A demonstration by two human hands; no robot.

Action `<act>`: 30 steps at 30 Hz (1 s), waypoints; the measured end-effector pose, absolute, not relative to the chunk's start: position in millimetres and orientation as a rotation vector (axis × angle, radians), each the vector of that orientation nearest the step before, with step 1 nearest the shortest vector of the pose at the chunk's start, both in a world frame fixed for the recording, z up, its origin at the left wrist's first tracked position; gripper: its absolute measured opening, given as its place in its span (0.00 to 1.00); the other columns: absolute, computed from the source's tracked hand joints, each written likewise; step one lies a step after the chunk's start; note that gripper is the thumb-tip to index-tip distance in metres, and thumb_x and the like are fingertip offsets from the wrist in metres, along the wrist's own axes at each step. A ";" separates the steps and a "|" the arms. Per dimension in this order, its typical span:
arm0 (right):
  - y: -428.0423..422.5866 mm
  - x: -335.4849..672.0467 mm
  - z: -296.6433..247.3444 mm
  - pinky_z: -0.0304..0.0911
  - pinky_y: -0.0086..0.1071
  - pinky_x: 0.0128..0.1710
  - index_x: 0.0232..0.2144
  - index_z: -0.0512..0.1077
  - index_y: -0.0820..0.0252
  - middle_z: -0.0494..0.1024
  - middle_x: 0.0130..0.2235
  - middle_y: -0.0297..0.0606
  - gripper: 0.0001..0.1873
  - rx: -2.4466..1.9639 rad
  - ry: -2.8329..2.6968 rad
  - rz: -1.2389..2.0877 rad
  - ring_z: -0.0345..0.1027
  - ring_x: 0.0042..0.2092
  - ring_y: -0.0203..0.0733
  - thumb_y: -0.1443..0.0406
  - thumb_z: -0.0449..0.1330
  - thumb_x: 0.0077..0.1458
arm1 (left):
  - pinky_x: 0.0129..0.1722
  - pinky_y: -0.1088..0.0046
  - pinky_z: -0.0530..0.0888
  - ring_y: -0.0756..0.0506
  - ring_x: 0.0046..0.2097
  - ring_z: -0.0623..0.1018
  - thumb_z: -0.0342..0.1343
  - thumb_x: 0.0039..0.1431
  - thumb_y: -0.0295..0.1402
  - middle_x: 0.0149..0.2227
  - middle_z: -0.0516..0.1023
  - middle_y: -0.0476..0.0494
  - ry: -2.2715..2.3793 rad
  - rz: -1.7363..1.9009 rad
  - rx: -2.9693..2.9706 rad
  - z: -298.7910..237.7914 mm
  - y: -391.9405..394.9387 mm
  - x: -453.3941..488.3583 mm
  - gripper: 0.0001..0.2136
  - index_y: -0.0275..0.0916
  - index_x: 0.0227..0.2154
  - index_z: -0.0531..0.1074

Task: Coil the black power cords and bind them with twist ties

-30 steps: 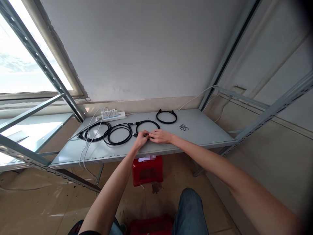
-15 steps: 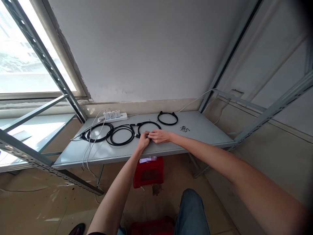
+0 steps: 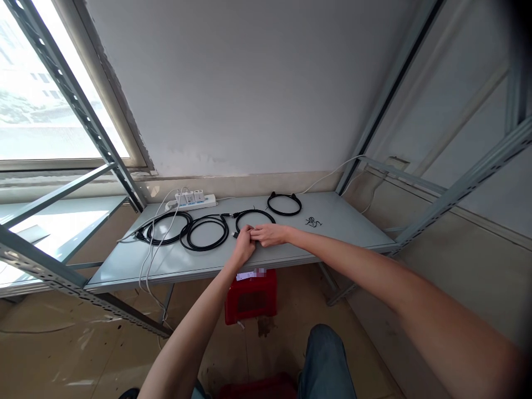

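My left hand [image 3: 245,244] is closed on the near side of a coiled black cable [image 3: 255,210] at the front of the grey shelf board. Against it, my right hand [image 3: 268,235] is pinched, fingertips meeting those of the left; whatever lies between them is hidden. A cable end pokes out just left of my left hand. Two more black cable coils [image 3: 206,248] lie to the left, partly overlapping. Behind my right hand rests a smaller black cable ring [image 3: 285,214]. A little heap of short black ties [image 3: 313,222] sits to its lower right.
A white power strip [image 3: 203,203] with plugs stands by the wall, its white cords [image 3: 153,244] crossing the left coil and hanging over the front edge. Slotted metal posts [image 3: 75,105] frame the shelf on both sides. Below it is a red stool [image 3: 251,299].
The view has shifted slightly. Both hands stay together at the same coil, with only a small shift of the fingers. The other coils and the ties lie as before.
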State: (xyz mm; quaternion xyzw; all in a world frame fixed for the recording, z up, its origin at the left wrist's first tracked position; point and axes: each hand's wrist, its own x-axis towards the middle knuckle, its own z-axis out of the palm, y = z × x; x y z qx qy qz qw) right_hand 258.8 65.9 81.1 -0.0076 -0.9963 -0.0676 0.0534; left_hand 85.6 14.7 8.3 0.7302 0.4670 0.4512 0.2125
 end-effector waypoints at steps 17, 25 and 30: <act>51.2 249.0 83.3 0.60 0.39 0.44 0.25 0.78 0.58 0.81 0.33 0.43 0.09 -0.093 -3.287 -1.142 0.70 0.42 0.47 0.75 0.63 0.52 | 0.46 0.65 0.71 0.41 0.45 0.73 0.52 0.66 0.25 0.41 0.73 0.40 1.451 0.910 2.394 5.2 14.4 78.9 0.08 0.38 0.35 0.77; 22.8 238.5 91.5 0.61 0.38 0.38 0.34 0.80 0.64 0.82 0.39 0.49 0.10 -0.817 -3.334 -0.893 0.75 0.41 0.49 0.74 0.59 0.61 | 0.45 0.64 0.69 0.40 0.46 0.72 0.51 0.65 0.23 0.42 0.73 0.40 1.535 0.775 2.448 11.5 14.8 80.9 0.08 0.40 0.34 0.74; 24.2 221.4 92.2 0.66 0.35 0.39 0.37 0.80 0.65 0.82 0.38 0.47 0.12 -1.451 -3.245 -0.333 0.78 0.43 0.51 0.75 0.69 0.47 | 0.45 0.64 0.69 0.40 0.46 0.72 0.51 0.66 0.24 0.43 0.73 0.40 1.537 0.756 2.453 13.3 14.0 80.3 0.08 0.39 0.35 0.74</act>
